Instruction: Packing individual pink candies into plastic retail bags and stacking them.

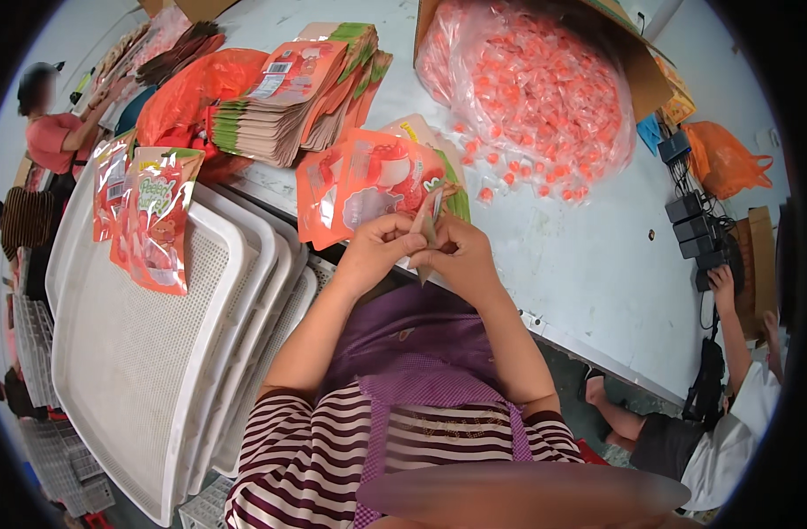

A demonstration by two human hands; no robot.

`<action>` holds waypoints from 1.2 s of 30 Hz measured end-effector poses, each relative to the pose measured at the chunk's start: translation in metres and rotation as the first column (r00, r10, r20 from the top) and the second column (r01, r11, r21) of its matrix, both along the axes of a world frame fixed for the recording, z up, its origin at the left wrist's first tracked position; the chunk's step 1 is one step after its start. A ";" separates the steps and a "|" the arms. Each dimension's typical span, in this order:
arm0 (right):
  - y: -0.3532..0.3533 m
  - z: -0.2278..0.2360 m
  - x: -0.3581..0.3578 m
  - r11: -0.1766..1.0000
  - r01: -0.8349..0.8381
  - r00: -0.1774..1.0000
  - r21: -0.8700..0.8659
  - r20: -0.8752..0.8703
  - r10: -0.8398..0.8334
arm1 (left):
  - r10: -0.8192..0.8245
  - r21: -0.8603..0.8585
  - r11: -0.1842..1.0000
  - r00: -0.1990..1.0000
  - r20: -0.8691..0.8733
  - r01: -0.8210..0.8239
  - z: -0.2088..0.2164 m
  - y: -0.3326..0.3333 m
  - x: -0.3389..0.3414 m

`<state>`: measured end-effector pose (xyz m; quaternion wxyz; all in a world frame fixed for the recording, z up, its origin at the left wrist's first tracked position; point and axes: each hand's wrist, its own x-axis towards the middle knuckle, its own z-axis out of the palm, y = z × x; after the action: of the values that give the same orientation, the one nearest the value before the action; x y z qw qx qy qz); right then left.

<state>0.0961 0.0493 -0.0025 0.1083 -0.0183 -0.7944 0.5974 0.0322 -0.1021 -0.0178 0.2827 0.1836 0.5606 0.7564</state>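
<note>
Between my two hands is a flat packaging pouch (pixel 427 220), seen nearly edge-on at the table's front edge. My left hand (pixel 374 254) pinches its left side, and my right hand (pixel 463 264) pinches the other with thumb and fingers. Whether anything is inside the pouch cannot be seen. Just beyond my hands lie several orange-and-pink printed pouches (pixel 361 181), overlapping. Farther back left stands a thick stack of like pouches (pixel 289 101). Small red wrapped candies (pixel 509 178) are scattered beyond my right hand, in front of a large clear bag of candies (pixel 544 97).
Stacked white perforated trays (pixel 126 353) stand at my left, with filled-looking pouches (pixel 161 216) on the top one. A red plastic bag (pixel 196 93) sits behind them. Black adapters (pixel 692 229) and an orange bag (pixel 725 159) are at the right, near another person's hand (pixel 722 286).
</note>
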 end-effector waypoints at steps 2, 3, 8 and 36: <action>0.004 -0.002 0.002 0.998 -0.040 0.997 0.043 -0.070 0.043 | 0.007 -0.079 0.997 0.998 -0.059 -0.011 0.002 0.000 0.001; 0.006 -0.002 0.003 0.998 -0.041 0.997 0.039 -0.070 0.044 | 0.041 -0.132 0.990 0.994 -0.103 -0.055 0.007 0.003 0.004; 0.009 -0.007 0.015 0.972 0.199 0.970 0.124 -0.168 -0.177 | 0.053 -0.373 0.875 0.826 -0.561 -0.309 0.007 0.005 0.010; 0.051 -0.030 0.047 0.979 0.201 0.966 0.034 0.159 -0.204 | -0.344 -0.326 0.911 -0.029 -0.938 -0.254 0.034 0.018 0.017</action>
<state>0.1432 0.1002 -0.0329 0.1043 -0.1467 -0.7998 0.5726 0.0494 -0.0839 0.0164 -0.1497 0.6241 0.7268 0.2448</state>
